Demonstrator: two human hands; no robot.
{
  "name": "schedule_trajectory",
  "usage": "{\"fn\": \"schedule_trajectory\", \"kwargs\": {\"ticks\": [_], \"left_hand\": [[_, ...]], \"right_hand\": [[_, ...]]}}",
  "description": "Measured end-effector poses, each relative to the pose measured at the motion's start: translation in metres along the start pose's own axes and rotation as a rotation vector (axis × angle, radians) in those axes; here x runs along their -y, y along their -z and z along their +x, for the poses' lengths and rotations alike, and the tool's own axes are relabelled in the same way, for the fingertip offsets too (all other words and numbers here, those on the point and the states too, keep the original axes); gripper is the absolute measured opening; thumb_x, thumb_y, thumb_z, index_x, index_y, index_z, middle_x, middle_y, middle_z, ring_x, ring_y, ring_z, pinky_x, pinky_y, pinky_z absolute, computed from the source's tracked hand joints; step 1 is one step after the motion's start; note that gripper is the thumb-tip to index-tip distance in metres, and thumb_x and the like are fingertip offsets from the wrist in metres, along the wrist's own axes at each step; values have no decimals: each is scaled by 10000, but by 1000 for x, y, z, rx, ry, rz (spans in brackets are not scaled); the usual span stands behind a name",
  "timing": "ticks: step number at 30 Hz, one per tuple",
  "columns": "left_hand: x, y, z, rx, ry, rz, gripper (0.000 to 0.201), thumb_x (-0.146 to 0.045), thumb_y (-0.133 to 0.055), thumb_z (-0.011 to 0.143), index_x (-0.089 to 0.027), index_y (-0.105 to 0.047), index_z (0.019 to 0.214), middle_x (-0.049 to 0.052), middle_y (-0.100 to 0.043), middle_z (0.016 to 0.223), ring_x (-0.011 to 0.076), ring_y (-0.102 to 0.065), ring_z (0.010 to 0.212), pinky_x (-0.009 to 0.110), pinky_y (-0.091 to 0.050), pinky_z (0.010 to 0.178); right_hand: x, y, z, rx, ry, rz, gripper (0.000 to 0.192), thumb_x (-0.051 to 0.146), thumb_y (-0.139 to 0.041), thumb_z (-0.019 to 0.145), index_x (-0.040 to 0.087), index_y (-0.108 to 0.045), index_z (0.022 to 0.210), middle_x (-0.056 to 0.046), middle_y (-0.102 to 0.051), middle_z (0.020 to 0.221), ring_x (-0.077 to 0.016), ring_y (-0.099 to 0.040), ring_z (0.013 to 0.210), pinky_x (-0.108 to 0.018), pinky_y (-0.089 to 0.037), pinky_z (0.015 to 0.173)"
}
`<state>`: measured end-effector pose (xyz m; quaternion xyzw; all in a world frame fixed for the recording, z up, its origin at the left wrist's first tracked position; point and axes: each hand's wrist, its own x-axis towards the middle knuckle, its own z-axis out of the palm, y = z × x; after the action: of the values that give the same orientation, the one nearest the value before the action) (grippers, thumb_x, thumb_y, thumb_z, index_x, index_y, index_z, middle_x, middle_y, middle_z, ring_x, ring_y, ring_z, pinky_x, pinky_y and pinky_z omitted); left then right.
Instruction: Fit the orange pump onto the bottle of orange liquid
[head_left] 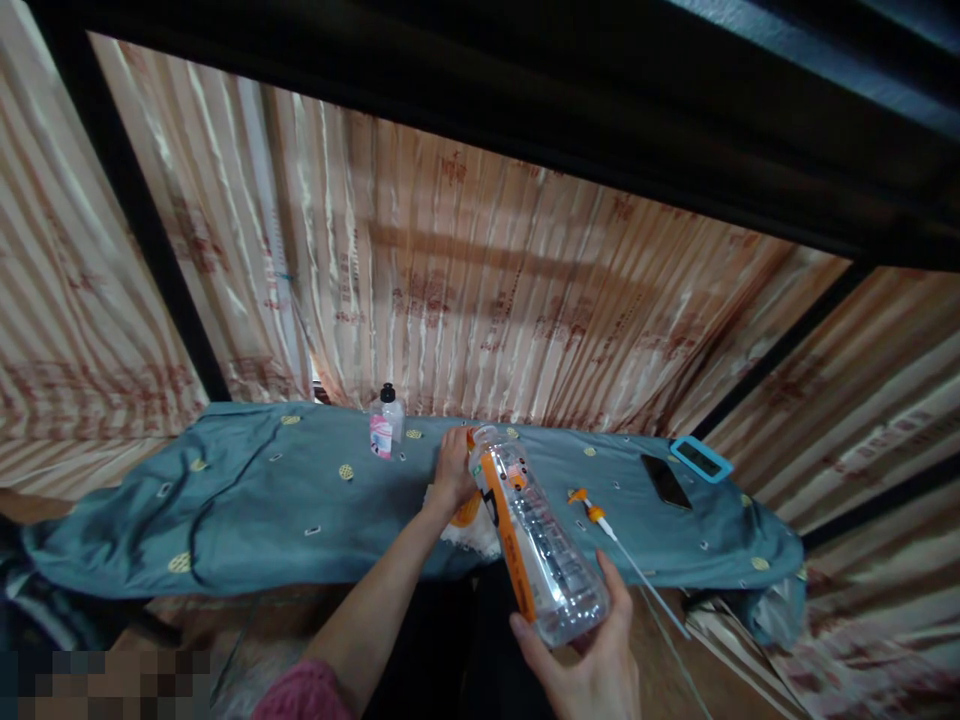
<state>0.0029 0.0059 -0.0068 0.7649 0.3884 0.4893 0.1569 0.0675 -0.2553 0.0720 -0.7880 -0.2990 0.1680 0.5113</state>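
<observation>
Two bottles: one large clear bottle (537, 535) with an orange label, one small black-capped bottle (387, 420). One dark phone (665, 481). One blue-framed device (700, 458). One orange-handled tool (600, 517). One teal cloth (247, 490). Two hands: left hand (453, 470), right hand (592, 660).

Dim, warm indoor light. Satin curtain (465, 280) shows streaky sheen, brightest toward 10 o'clock; a small bright gap sits at its hem near centre. Dark beam (525, 90) across 12 to 2 o'clock is underexposed. Wide-angle bowing at the edges. Pixelated patch at 7 o'clock. Clear plastic bottle (540, 550) carries faint glints.
</observation>
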Motion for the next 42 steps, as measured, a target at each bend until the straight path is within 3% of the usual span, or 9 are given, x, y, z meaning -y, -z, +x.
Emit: {"fn": "schedule_trajectory", "kwargs": {"ticks": [12,24,42], "left_hand": [[-3,4,1,57,37,6,273,-281,-642,853,-195,-591,1107,96,-604,1115,269,-548,1076,446,-460,982],[-1,2,-1,24,9,-15,276,-264,-626,846,-165,-578,1099,109,-618,1103,259,-559,1055,431,-469,964],[8,-6,-4,-54,23,-111,568,-320,-683,776,-194,-475,1288,126,-603,1198,301,-572,1131,506,-469,1020]], "right_hand": [[6,-1,-1,-28,-13,23,1137,621,-749,514,136,-355,1465,-221,-683,1134,-355,-731,816,-439,-556,745],[11,-3,-3,-42,-6,39,1132,599,-754,513,99,-369,1452,-220,-696,1079,-349,-735,793,-422,-577,706],[2,-6,-1,-63,22,5,1094,598,-732,514,98,-386,1424,-236,-685,1115,-386,-730,843,-461,-587,721]]}}
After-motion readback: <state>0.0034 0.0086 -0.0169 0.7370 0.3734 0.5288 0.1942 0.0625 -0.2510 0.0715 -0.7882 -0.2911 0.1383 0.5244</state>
